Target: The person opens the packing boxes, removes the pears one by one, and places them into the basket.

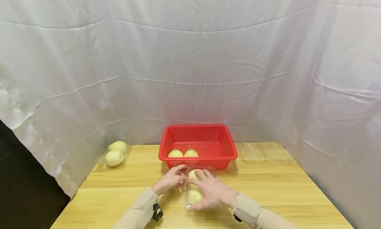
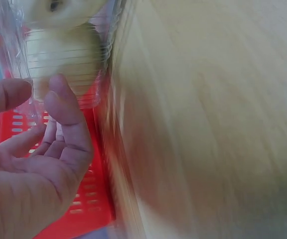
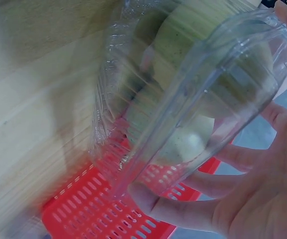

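A clear plastic clamshell box point(image 1: 188, 205) with two pale yellow pears point(image 1: 195, 196) lies in front of the red basket. My left hand point(image 1: 171, 180) is at the box's left edge. In the left wrist view its thumb and curled fingers point(image 2: 64, 104) stand on either side of the plastic rim. My right hand point(image 1: 215, 191) spreads over the box from the right, thumb and fingers apart. The right wrist view shows its fingers point(image 3: 183, 211) reaching along the clear lid point(image 3: 183, 119), over the pears. Part of the box is hidden beneath the right hand.
Behind the box stands the red slotted basket point(image 1: 196, 159), two pears point(image 1: 191, 153) visible inside. Another clear box with two pears point(image 1: 114, 158) sits at the back left. Clear plastic boxes point(image 1: 275, 153) lie at the back right. A pale curtain point(image 1: 196, 57) hangs around the wooden table point(image 1: 268, 196).
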A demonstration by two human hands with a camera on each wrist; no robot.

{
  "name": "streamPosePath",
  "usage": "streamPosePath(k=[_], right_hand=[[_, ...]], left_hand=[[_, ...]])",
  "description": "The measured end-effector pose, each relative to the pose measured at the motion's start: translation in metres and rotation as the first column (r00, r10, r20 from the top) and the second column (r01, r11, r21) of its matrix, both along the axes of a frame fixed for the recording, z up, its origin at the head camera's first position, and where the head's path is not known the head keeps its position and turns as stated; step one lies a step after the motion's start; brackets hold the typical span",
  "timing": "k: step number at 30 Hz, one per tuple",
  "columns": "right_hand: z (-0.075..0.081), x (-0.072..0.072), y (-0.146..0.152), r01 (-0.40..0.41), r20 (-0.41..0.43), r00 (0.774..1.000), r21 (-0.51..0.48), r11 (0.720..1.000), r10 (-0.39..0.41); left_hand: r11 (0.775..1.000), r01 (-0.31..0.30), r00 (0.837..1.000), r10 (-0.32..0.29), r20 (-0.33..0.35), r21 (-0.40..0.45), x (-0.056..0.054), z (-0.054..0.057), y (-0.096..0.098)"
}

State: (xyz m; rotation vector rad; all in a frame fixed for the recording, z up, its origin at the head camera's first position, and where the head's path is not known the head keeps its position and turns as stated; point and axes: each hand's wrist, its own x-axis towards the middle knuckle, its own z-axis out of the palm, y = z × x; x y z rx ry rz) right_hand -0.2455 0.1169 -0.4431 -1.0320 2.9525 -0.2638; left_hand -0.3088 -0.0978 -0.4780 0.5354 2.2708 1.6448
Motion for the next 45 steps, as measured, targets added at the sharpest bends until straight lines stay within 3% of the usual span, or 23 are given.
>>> streamPosePath(k=[13,20,39,45], right_hand=[[-0.001,0.001,0.000,-0.020,0.011,1.000,0.008,1.000,0.020],[0.001,0.001,-0.001,-0.047,0.000,0.999,0.009,0.999,0.047],[0.000,-0.001,0.000,-0.005,0.018,1.000,0.001,1.000,0.005],[-0.001,0.001,-0.002,-0.019,-0.018,1.000,-0.002,1.000,0.019]], left_hand=[[0.993,-0.048,0.996,0.039,0.081,0.106,-0.004,-0.011,0.002],[0.985,-0.059,0.991,0.039,0.128,0.160,-0.004,-0.009,0.001],[0.969,-0.196,0.980,0.186,0.075,0.151,-0.006,-0.003,0.015],[0.956,-0.236,0.971,0.224,0.086,0.174,-0.004,-0.004,0.016]])
